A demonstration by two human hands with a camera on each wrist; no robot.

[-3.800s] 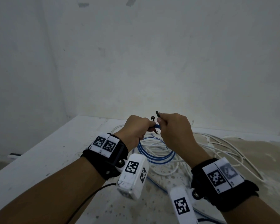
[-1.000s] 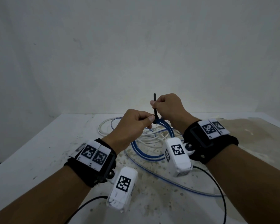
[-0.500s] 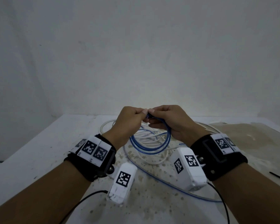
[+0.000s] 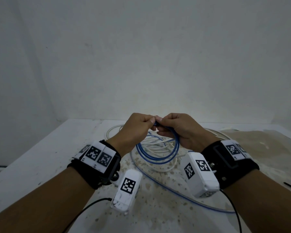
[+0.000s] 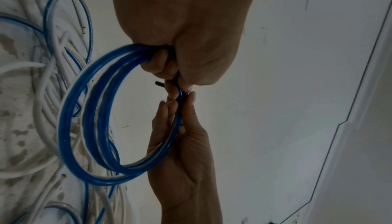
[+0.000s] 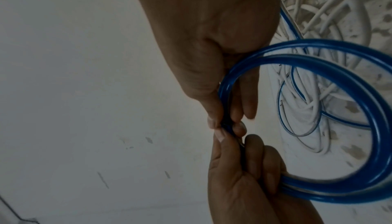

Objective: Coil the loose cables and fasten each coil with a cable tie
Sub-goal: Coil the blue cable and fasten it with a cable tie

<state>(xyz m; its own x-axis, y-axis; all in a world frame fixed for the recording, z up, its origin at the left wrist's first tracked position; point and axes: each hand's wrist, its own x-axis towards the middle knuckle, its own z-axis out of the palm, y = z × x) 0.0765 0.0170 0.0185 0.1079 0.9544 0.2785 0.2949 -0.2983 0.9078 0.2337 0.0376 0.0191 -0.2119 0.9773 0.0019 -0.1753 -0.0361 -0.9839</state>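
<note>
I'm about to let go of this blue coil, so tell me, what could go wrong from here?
Two risks, judged from the pictures:

1. The black cable tie is almost hidden where the left hand and right hand pinch the blue coil. I cannot tell if it is locked; if not, the loops may spring apart.

2. A blue strand trails across the table beside the loose white cables. Lifting the coil away could snag or drag them.

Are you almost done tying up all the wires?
Not yet. The blue cable coil is wound, and both hands, left hand and right hand, pinch the black cable tie at its top, so that one is nearly fastened. The white cables lie loose on the table, and a blue strand trails uncoiled.
</note>
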